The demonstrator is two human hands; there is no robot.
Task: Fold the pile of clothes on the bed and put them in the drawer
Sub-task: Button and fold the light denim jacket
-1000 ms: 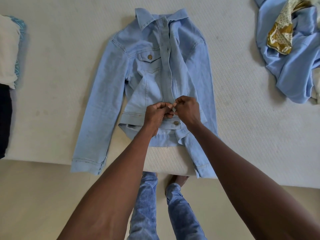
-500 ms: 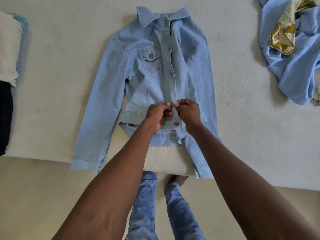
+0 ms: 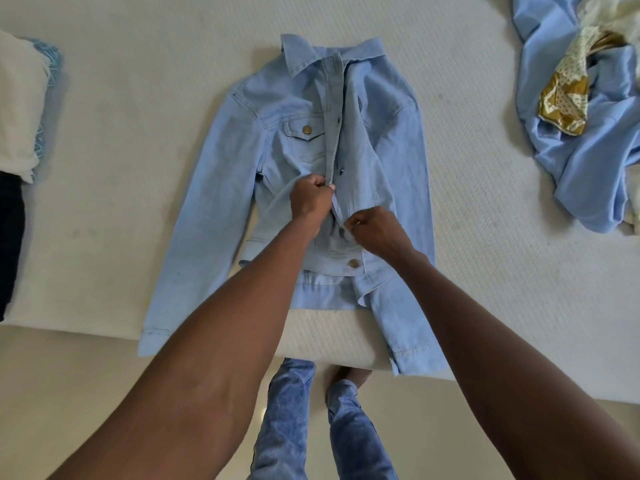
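A light blue denim jacket (image 3: 221, 188) lies face up on the white bed (image 3: 138, 98), collar away from me, both sleeves spread down over the bed's near edge. My left hand (image 3: 310, 202) pinches the left front placket near the jacket's middle. My right hand (image 3: 375, 230) pinches the right front edge a little lower, just above the waistband button. Both hands sit close together over the front opening. No drawer shows in the head view.
A crumpled pile (image 3: 588, 140) of light blue cloth with a gold patterned scarf lies at the right. White and teal folded items (image 3: 20, 105) and a dark garment (image 3: 10, 230) sit at the left edge. My jeans-clad legs (image 3: 294, 420) stand by the bed.
Both hands left the spot just above the waistband button and moved up the front. My left hand went higher, my right slightly lower and to the right. The camera view shifted closer.
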